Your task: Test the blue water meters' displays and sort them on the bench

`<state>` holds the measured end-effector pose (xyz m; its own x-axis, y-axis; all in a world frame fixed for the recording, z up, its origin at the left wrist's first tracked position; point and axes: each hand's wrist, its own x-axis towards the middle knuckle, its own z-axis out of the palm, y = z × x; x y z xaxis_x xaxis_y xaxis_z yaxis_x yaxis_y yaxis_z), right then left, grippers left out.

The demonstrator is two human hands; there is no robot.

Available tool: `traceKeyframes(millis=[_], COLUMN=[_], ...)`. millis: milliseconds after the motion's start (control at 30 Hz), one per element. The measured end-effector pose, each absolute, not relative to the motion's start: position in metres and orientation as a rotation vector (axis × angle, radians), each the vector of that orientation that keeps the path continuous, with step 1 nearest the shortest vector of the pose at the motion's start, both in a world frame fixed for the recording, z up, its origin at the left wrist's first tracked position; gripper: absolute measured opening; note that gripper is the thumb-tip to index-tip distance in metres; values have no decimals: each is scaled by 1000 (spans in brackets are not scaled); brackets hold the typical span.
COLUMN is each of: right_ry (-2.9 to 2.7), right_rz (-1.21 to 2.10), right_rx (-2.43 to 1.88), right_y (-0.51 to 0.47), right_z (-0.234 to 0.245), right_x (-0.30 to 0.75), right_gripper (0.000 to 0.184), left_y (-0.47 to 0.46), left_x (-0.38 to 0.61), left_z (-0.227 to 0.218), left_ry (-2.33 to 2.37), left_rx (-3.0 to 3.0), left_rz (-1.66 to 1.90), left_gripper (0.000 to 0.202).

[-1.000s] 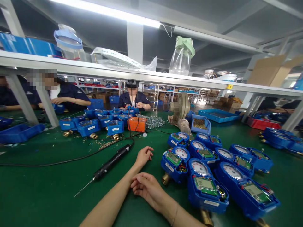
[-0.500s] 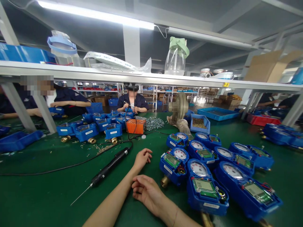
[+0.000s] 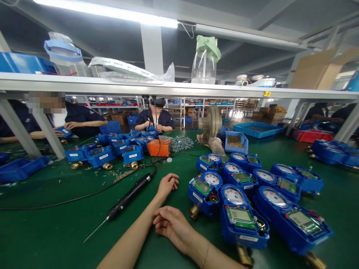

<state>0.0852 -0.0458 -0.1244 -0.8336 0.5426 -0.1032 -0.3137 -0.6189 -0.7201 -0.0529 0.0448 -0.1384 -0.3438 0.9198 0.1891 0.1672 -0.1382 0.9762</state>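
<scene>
My left hand [image 3: 167, 184] rests on the green tabletop, its fingers loosely bent and apart with nothing in them. Close to that forearm lies my right hand [image 3: 174, 227], palm turned sideways, fingers relaxed and holding nothing. Left of my arms is a black electric screwdriver [image 3: 129, 196] with a long thin bit pointing toward me. On the right stand several blue water meters [image 3: 204, 189] with round dials and exposed green circuit boards. The nearest one to my right hand has a brass pipe fitting [image 3: 194, 212] at its lower end.
Further left are several more blue meters [image 3: 100, 157] and scattered screws [image 3: 123, 175]. Behind them sit an orange box [image 3: 159, 148], a pile of grey parts [image 3: 181, 144], a blower [image 3: 211, 125] and a blue screw bin [image 3: 237, 148]. A white shelf [image 3: 179, 89] crosses above; co-workers sit beyond.
The view has shifted slightly, moving the shelf a little up and left. My hands stay in nearly the same pose, and the screwdriver and nearby meters lie as before.
</scene>
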Motion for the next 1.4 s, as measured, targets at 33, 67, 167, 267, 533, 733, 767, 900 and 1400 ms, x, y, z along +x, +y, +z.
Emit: traceKeyframes(millis=[33, 67, 167, 267, 533, 733, 767, 900, 1400], right_ry=[-1025, -1057, -1121, -1131, -1025, -1000, -997, -977, -1072], right_rz=[2411, 2402, 2384, 2379, 2429, 2445, 2453, 2488, 2476], right_rx=[-430, -429, -418, -423, -444, -435, -433, -433, -460], right_y=[-47, -47, -49, -49, -46, -45, -44, -41, -41], right_z=[-124, -123, -122, -122, -127, -132, -133, -140, -142], right_x=[85, 85, 85, 84, 83, 81, 80, 76, 70], right_gripper=[37, 38, 37, 36, 38, 35, 35, 38, 53], left_y=[45, 46, 47, 48, 44, 46, 45, 44, 46], left_x=[-54, -55, -57, -59, -57, -61, -61, -60, -67], left_z=[-140, -141, -146, -147, -144, -147, -147, -145, -152], left_ry=[1506, 1508, 1510, 1508, 1501, 1519, 1520, 1532, 1558], left_rx=[1248, 1250, 1262, 1271, 1264, 1268, 1268, 1267, 1271], left_rz=[1542, 1544, 1539, 1528, 1505, 1466, 1460, 1437, 1386], left_gripper=[24, 24, 25, 26, 28, 31, 32, 32, 35])
